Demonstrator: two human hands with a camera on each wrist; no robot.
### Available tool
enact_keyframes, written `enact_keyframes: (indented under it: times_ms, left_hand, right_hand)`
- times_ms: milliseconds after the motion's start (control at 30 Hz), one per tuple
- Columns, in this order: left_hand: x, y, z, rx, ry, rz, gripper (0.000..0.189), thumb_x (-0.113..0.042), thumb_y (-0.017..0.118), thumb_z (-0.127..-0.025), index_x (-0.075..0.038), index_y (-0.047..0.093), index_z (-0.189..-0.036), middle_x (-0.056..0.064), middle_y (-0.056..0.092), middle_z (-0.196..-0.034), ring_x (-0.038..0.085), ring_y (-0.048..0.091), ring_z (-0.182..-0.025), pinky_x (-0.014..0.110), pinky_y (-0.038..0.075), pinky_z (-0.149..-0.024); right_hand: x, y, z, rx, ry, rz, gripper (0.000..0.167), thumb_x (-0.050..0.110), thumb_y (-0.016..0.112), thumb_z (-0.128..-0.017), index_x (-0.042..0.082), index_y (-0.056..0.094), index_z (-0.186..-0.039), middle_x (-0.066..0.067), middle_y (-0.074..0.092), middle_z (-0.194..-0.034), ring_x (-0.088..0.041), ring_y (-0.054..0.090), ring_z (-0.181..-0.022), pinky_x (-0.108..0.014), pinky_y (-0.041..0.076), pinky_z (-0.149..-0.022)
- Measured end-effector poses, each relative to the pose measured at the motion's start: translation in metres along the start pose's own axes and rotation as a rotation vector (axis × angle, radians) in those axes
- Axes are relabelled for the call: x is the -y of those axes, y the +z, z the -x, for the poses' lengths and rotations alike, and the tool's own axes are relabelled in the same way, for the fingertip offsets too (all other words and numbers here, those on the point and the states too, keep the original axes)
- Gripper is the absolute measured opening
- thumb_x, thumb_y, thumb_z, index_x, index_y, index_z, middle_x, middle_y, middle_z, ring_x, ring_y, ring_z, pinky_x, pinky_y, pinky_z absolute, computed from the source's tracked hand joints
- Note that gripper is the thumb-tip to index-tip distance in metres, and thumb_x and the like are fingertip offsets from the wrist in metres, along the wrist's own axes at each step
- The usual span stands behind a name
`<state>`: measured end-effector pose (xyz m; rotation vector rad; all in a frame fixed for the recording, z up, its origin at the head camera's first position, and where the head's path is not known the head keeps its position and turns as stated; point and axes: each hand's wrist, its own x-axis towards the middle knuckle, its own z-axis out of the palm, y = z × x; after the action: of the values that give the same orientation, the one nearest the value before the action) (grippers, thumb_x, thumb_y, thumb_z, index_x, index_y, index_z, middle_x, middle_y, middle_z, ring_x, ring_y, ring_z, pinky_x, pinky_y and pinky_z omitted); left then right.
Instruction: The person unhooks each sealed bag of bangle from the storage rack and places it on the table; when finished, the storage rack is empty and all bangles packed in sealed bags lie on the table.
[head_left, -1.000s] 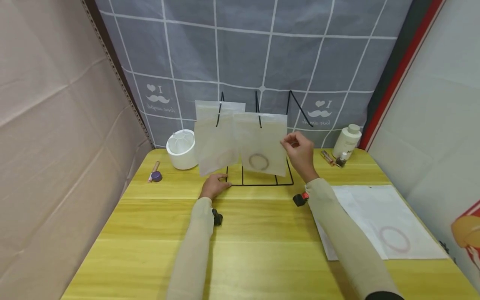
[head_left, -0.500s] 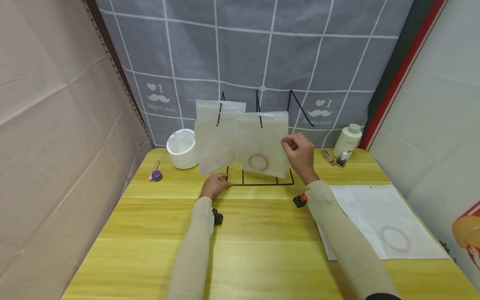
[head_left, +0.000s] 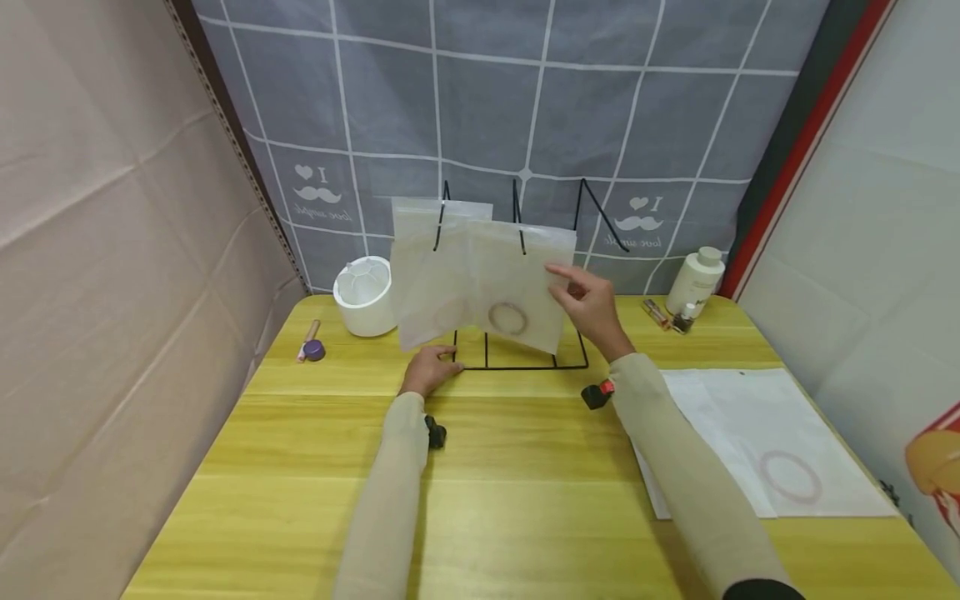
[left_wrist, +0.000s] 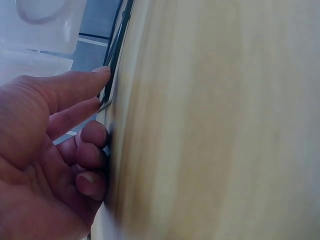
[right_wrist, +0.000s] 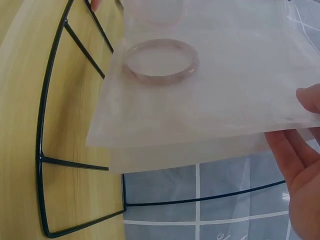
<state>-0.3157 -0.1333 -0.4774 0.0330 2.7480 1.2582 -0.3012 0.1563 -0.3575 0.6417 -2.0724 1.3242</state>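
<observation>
Clear zip bags hang on the black wire rack (head_left: 517, 368). The bag (head_left: 517, 267) on the middle hook contains a pale bangle (head_left: 508, 318); another bag (head_left: 431, 275) hangs on the left hook. My right hand (head_left: 592, 308) holds the right edge of the middle bag; in the right wrist view the thumb (right_wrist: 309, 98) lies in front of it and the fingers reach behind. A second bag layer (right_wrist: 150, 157) shows behind the front one. Low at the rack's front left corner, my left hand (head_left: 430, 371) pinches the wire between thumb and index finger, the other fingers curled.
At the right, white bags (head_left: 757, 442) lie on the wooden table (head_left: 510, 500), a bangle showing through one. A white round container (head_left: 365, 300) stands left of the rack. A white bottle (head_left: 696, 282) and small items stand back right; a purple cap (head_left: 313, 351) lies left.
My right hand has moved slightly left over the bag's edge. The lower part of the middle bag has swung left with its bangle. My left hand stays at the rack corner.
</observation>
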Motion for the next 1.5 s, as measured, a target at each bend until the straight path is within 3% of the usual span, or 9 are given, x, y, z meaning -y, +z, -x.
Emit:
enact_keyframes:
  times_ms: [133,300,533,667,900,1233,1333,1433,1500]
  left_hand:
    - [0.000,0.000,0.001,-0.004,0.010,-0.003,0.047,-0.024,0.074,-0.092,-0.011,0.065,-0.136,0.010,0.057,-0.146,0.036,0.044,-0.141,0.054,0.037,-0.114]
    - [-0.001,-0.001,0.003,-0.014,0.035,-0.014,0.046,-0.024,0.074,-0.093,-0.010,0.066,-0.136,0.011,0.058,-0.145,0.037,0.046,-0.139,0.054,0.038,-0.113]
    - [0.001,-0.001,0.001,-0.003,0.018,-0.030,0.047,-0.026,0.073,-0.094,-0.012,0.064,-0.138,0.012,0.056,-0.147,0.038,0.047,-0.138,0.054,0.039,-0.113]
    - [0.004,0.000,-0.001,0.006,0.010,-0.039,0.048,-0.027,0.073,-0.093,-0.012,0.064,-0.138,0.012,0.055,-0.147,0.038,0.046,-0.139,0.054,0.039,-0.113]
    - [0.006,0.000,-0.002,0.009,0.013,-0.031,0.049,-0.028,0.074,-0.093,-0.013,0.063,-0.139,0.013,0.055,-0.147,0.038,0.046,-0.139,0.055,0.039,-0.113]
    - [-0.001,-0.003,0.004,0.024,0.007,-0.014,0.048,-0.027,0.072,-0.094,-0.014,0.062,-0.140,0.016,0.057,-0.144,0.039,0.053,-0.132,0.055,0.043,-0.109]
    - [-0.002,-0.004,0.004,0.023,0.008,-0.011,0.048,-0.026,0.072,-0.094,-0.013,0.062,-0.140,0.016,0.056,-0.146,0.039,0.051,-0.134,0.056,0.042,-0.110]
    - [-0.002,-0.004,0.003,0.016,0.017,-0.011,0.048,-0.025,0.072,-0.094,-0.011,0.063,-0.139,0.017,0.054,-0.147,0.039,0.047,-0.138,0.055,0.039,-0.112]
    - [-0.001,-0.004,0.003,0.016,0.022,-0.012,0.048,-0.024,0.072,-0.094,-0.010,0.063,-0.139,0.017,0.053,-0.148,0.040,0.044,-0.140,0.055,0.038,-0.113]
  right_hand:
    - [0.018,-0.002,0.001,0.025,0.018,0.003,0.031,-0.010,0.070,-0.088,-0.008,0.070,-0.119,-0.027,0.071,-0.110,-0.014,0.042,-0.052,-0.014,0.043,-0.058]
    - [0.022,-0.005,0.005,0.035,0.000,0.012,0.033,-0.013,0.068,-0.087,-0.009,0.069,-0.120,-0.028,0.070,-0.109,-0.010,0.048,-0.054,-0.013,0.044,-0.061]
    - [0.034,-0.013,0.016,0.084,-0.035,0.053,0.033,-0.013,0.070,-0.087,-0.008,0.070,-0.120,-0.024,0.070,-0.118,-0.034,0.063,-0.064,-0.015,0.051,-0.064]
    - [0.029,-0.018,0.022,0.109,-0.045,0.060,0.033,-0.013,0.070,-0.087,-0.007,0.070,-0.120,-0.023,0.071,-0.118,-0.037,0.068,-0.073,-0.015,0.054,-0.068]
    - [0.015,-0.027,0.027,0.137,-0.099,0.096,0.034,-0.005,0.075,-0.086,0.002,0.074,-0.120,-0.014,0.074,-0.117,-0.022,0.069,-0.074,-0.011,0.050,-0.068]
    - [0.057,-0.065,0.040,0.194,-0.271,0.108,0.039,-0.016,0.077,-0.077,0.002,0.077,-0.112,-0.012,0.076,-0.101,-0.004,0.063,-0.072,-0.011,0.048,-0.064]
    - [0.062,-0.079,0.056,0.244,-0.152,-0.054,0.040,-0.020,0.075,-0.076,-0.004,0.075,-0.112,-0.007,0.074,-0.090,-0.003,0.054,-0.060,-0.016,0.042,-0.052]
    - [0.050,-0.091,0.077,0.320,0.189,-0.257,0.036,-0.011,0.073,-0.085,-0.002,0.072,-0.119,0.000,0.071,-0.086,-0.007,0.052,-0.057,-0.021,0.045,-0.050]
    - [0.027,-0.095,0.094,0.366,0.448,-0.314,0.036,0.001,0.074,-0.089,0.003,0.070,-0.126,0.004,0.072,-0.092,-0.008,0.060,-0.065,-0.022,0.052,-0.058]
